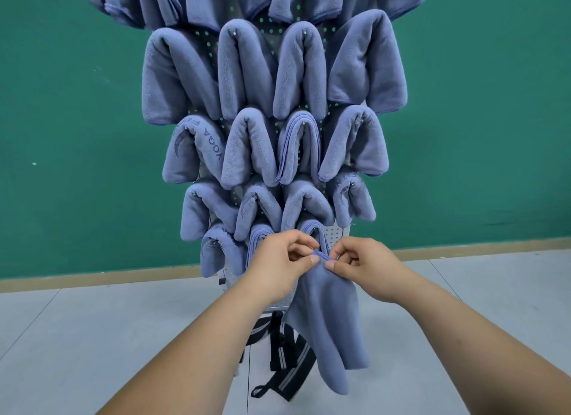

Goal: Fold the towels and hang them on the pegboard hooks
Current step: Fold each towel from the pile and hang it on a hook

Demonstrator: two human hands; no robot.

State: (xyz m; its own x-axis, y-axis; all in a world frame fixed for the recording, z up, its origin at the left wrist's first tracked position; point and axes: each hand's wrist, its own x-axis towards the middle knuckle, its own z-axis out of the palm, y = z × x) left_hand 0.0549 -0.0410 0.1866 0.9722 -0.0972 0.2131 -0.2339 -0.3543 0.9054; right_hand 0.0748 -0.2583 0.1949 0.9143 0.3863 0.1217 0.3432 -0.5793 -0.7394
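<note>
A blue-grey towel (327,319) hangs down in front of the lower part of the white pegboard (335,234). My left hand (278,265) and my right hand (366,266) both pinch its top hem, fingertips almost touching. Several folded blue towels (247,75) hang over hooks in rows up the whole board. The held towel's top edge sits just below the bottom row of hung towels (222,254), near a bare patch of board at the lower right.
The pegboard stands on a frame with black straps (285,362) at its foot, on a grey tiled floor (92,337). A green wall (68,136) with a tan skirting strip runs behind it.
</note>
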